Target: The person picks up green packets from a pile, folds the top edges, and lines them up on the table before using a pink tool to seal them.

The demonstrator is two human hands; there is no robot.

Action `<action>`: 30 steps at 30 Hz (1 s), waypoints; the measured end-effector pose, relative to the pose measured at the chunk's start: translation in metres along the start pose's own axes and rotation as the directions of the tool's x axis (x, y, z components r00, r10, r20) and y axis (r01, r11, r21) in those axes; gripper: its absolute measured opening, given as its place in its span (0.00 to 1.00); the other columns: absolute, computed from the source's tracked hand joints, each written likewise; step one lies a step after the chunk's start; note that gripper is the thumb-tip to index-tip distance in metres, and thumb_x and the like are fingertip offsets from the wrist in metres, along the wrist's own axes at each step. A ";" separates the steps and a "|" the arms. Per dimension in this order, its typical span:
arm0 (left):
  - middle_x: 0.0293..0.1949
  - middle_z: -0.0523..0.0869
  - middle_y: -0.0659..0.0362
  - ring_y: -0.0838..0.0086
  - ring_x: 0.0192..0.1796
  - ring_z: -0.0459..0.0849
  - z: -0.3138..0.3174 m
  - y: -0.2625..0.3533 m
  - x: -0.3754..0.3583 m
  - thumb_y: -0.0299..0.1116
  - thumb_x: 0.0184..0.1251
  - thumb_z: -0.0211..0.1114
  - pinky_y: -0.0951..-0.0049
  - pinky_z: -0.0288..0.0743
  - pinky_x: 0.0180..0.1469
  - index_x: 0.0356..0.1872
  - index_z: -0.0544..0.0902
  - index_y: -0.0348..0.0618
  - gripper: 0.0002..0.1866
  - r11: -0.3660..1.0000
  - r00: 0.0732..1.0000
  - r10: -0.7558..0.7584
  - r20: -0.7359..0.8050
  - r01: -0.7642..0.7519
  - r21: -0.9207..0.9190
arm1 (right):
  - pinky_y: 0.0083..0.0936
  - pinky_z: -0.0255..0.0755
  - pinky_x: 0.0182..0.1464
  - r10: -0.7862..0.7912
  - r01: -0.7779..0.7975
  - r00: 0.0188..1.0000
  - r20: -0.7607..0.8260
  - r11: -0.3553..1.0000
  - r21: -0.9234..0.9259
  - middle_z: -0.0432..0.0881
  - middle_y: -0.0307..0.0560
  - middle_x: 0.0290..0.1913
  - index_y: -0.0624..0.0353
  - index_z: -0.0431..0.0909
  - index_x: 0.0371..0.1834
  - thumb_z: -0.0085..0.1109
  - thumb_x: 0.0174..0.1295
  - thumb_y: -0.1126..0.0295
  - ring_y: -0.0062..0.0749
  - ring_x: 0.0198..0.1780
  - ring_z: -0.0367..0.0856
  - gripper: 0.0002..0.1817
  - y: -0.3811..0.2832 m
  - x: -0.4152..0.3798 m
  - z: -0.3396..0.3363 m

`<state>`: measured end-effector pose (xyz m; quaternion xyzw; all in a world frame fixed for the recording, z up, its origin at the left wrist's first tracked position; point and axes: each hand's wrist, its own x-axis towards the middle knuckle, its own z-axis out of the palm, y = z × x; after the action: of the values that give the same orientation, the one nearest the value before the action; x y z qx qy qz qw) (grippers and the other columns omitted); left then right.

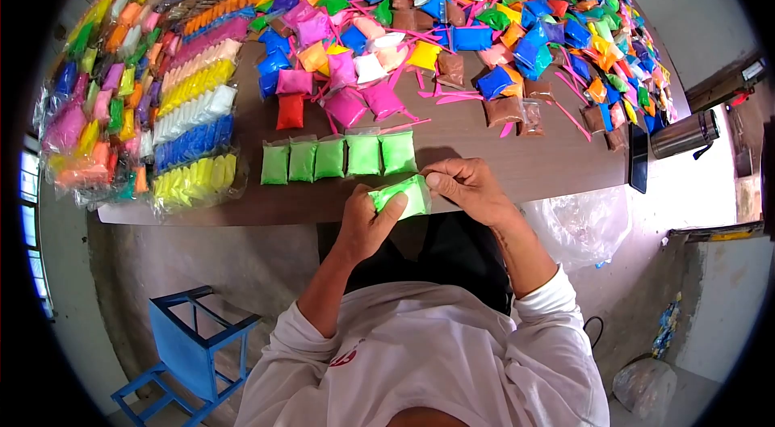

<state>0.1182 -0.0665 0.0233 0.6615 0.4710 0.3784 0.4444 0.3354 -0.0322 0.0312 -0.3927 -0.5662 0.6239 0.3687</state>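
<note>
A light green packet in clear plastic (410, 195) is held between my two hands above the table's front edge. My left hand (367, 221) grips its left end, thumb lying across the top. On the other side my right hand (470, 189) pinches the packet's clear right edge between thumb and fingers. Just beyond my hands, several matching green packets (330, 157) lie side by side in a row on the brown table (266, 199). A red packet (291, 111) and pink packets (346, 106) lie behind that row.
A large heap of colourful packets (472, 39) with pink sticks covers the table's back. Sorted bagged packets (194, 144) fill the left. A dark phone-like slab (638, 157) and a steel flask (684, 135) stand at right. A blue stool (190, 346) is on the floor, lower left.
</note>
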 end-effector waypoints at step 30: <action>0.27 0.84 0.49 0.50 0.32 0.81 0.014 -0.003 0.009 0.38 0.66 0.63 0.60 0.73 0.37 0.36 0.85 0.40 0.11 0.969 0.986 0.135 -0.099 -0.111 0.219 | 0.38 0.75 0.41 -0.558 0.498 0.808 0.191 0.473 -0.727 0.77 0.46 0.30 0.60 0.78 0.32 0.58 0.46 0.77 0.45 0.38 0.80 0.08 0.004 0.029 -0.003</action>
<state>0.1327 -0.0604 0.0165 0.7107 0.4910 0.3894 0.3195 0.3257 -0.0052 0.0252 -0.3364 -0.8495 0.1744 0.3672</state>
